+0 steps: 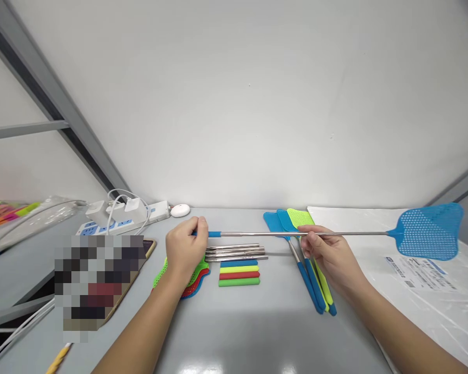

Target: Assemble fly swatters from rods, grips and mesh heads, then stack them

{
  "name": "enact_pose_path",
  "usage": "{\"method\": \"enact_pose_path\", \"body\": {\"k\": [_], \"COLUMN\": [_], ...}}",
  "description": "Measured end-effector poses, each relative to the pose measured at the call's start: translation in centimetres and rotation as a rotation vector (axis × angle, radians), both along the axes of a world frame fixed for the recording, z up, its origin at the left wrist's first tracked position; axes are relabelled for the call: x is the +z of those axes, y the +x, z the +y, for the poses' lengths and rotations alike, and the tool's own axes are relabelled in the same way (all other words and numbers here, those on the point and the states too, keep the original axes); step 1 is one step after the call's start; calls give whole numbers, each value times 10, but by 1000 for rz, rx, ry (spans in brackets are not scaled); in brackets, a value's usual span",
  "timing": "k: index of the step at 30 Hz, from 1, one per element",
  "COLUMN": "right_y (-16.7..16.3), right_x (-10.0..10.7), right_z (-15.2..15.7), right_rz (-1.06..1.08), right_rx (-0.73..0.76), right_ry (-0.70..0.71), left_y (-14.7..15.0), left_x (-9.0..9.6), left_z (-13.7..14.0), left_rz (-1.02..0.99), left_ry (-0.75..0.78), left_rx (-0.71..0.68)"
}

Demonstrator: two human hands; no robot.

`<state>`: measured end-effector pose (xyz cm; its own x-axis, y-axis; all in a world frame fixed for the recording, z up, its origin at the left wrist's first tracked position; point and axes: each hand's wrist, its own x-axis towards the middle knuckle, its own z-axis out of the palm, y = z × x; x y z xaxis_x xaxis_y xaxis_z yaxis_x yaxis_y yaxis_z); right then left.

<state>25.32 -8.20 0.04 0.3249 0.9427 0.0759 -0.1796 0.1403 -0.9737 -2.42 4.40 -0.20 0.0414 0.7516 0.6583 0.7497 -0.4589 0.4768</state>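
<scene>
A blue fly swatter (429,231) with an extended metal rod is held level above the table between both hands. My left hand (187,244) is closed around its blue handle. Further right, my right hand (327,254) pinches the metal rod between thumb and fingers. Below the rod lie several loose metal rods (236,251) and a row of coloured grips (239,276) in blue, yellow, red and green. Green, red and blue swatter heads (200,280) are partly hidden by my left hand. Several whole fly swatters (310,283), blue and yellow-green, lie beside my right hand.
At left, a phone (150,246) with a pixelated screen lies by a power strip (158,210) with chargers and cables. A white earbud case (180,210) sits near the wall. A white plastic bag (421,322) with a label covers the right side.
</scene>
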Motion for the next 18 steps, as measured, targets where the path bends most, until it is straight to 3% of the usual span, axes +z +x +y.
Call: {"method": "enact_pose_path", "body": {"k": [9, 16, 18], "right_y": [25, 24, 15], "right_x": [12, 1, -2], "right_z": [10, 15, 14], "right_rz": [342, 275, 250], "right_rx": [-186, -343, -328], "right_ry": [105, 99, 108], "left_y": [-34, -22, -13], "left_x": [11, 9, 6], "left_z": [17, 11, 4], "left_rz": [-44, -49, -42], "left_ry": [46, 9, -4], "left_rx": [165, 143, 119]}}
